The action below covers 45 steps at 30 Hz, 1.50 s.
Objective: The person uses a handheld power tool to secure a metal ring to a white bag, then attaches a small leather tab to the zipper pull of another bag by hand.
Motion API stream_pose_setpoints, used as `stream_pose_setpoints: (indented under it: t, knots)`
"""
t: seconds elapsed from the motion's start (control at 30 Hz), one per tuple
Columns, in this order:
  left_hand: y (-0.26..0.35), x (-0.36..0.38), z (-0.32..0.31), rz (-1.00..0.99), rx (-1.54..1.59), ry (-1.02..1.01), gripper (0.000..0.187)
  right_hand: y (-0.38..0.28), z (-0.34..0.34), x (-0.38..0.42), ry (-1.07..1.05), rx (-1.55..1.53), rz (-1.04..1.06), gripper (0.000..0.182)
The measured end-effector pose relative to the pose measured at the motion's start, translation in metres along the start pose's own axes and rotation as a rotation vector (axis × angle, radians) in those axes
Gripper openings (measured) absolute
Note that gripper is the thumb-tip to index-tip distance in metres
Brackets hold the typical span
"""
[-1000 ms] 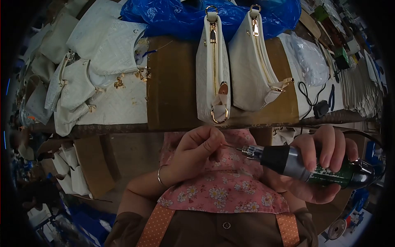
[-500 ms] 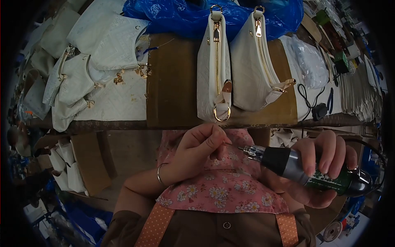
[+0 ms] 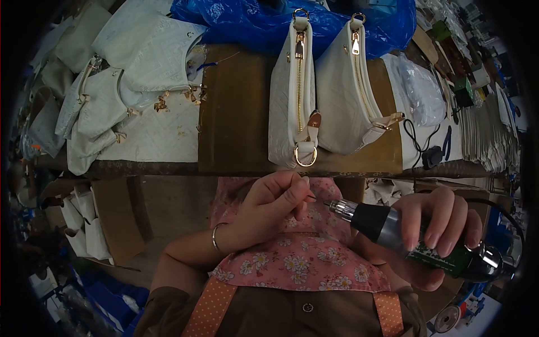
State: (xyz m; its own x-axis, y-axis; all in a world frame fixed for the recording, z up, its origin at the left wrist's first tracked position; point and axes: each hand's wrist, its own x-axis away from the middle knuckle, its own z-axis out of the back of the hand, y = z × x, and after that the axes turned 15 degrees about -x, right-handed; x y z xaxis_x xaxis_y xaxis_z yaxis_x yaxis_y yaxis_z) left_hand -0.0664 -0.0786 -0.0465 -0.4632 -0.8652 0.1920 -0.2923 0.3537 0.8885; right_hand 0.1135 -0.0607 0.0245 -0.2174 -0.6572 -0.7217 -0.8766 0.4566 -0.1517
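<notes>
My left hand [image 3: 278, 203] is closed in a pinch in front of the apron, below the table edge. A thin, small piece pokes out from its fingertips, too small to name. My right hand [image 3: 435, 236] is wrapped around a corded electric screwdriver [image 3: 375, 220], which has a silver chuck and a dark green body. The screwdriver's bit points left at my left fingertips, with a small gap between. Just beyond my left hand, a white handbag [image 3: 289, 106] stands on the table with its gold zipper upward. A second white handbag [image 3: 343, 101] leans beside it.
Brown board [image 3: 233, 112] covers the table's middle. White bag pieces [image 3: 104, 106] with gold fittings pile up at left. Blue plastic [image 3: 236, 22] lies at the back. A black cable and small black box [image 3: 432, 157] sit at right. Below left is a carton [image 3: 120, 219] of white pieces.
The screwdriver's rear end has dropped a little with my right hand, so it tilts more. My left hand keeps its pinch nearly in place. The handbags appear slightly shifted in view.
</notes>
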Motion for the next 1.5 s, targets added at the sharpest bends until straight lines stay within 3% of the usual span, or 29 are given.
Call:
stream_pose_setpoints:
  t: [0.1,0.2,0.27,0.5,0.57,0.67,0.7,0.77,0.87,1.5]
  knots:
    - [0.008,0.002,-0.002,0.025,-0.089,-0.007,0.022,-0.001,-0.003,-0.001,-0.025,-0.002,-0.036,0.044]
    - [0.022,0.004,-0.001,-0.101,-0.272,0.009,0.017,0.001,-0.008,-0.001,0.029,-0.043,0.022,0.047]
    - [0.042,0.006,0.006,-0.376,-0.776,0.078,0.014,-0.001,-0.011,-0.004,0.027,-0.112,0.179,0.052]
    - [0.077,-0.034,0.021,-0.648,-0.768,0.349,0.017,0.046,-0.031,-0.034,-0.125,-0.11,0.424,0.051]
    - [0.081,-0.048,0.015,-0.56,-0.51,0.206,0.017,0.038,-0.024,-0.029,-0.094,-0.179,0.513,0.051]
    - [0.081,-0.053,0.027,-0.445,-0.609,0.019,0.016,0.054,-0.025,-0.034,-0.093,0.161,0.58,0.05]
    - [0.08,-0.055,0.028,-0.447,-0.608,0.015,0.016,0.057,-0.022,-0.037,-0.202,0.013,0.445,0.05]
    - [0.077,-0.056,0.029,-0.272,-0.384,-0.018,0.016,0.054,-0.016,-0.035,-0.31,-0.133,0.307,0.05]
    - [0.074,-0.057,0.026,-0.257,-0.312,0.004,0.015,0.033,-0.01,-0.023,-0.212,0.028,0.414,0.05]
    - [0.072,-0.058,0.025,-0.255,-0.34,0.037,0.014,0.03,-0.01,-0.026,-0.285,0.092,0.277,0.049]
